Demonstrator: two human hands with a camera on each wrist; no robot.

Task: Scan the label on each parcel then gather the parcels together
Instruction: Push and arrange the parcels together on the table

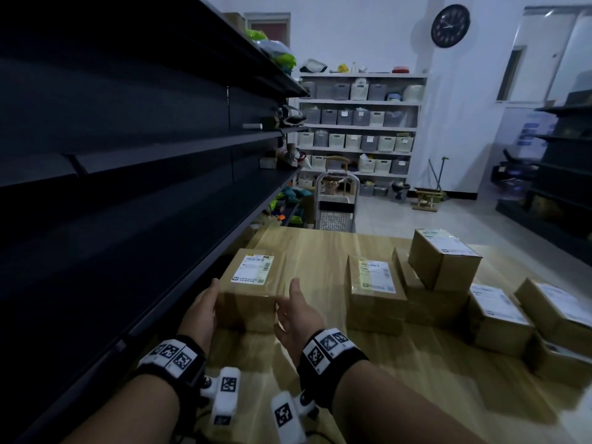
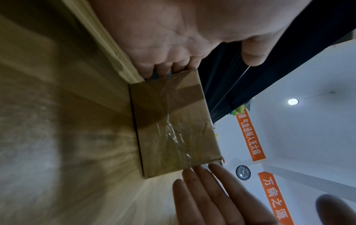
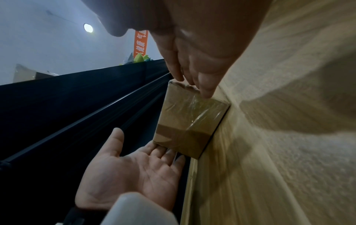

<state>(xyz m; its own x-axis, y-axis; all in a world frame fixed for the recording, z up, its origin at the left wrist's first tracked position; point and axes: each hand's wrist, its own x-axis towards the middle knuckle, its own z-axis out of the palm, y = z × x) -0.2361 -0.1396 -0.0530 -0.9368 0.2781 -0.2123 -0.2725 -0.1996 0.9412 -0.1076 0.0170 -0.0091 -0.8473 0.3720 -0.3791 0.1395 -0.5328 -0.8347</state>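
Target parcel sits alone at the left edge of the wooden table, next to the dark shelving, label facing up. We read it as a stiff cardboard box, probably light for its size. The clear tape over the near face looks slick, so we'd grip bare cardboard on the two side faces, low down, palms squeezing inward.

Our left hand has straight fingers flat against the left side, thumb free. Our right hand is open too, fingers extended, tips at or just off the right near corner; wrist views don't settle whether it touches. Neither hand has hold of anything yet.

The other parcels are grouped well apart on the right, some stacked, the outermost cut off by the frame edge. No scanner visible anywhere. Label print is too small to read. The box's far face and underside are hidden, so weight stays a guess. Dim light overall.
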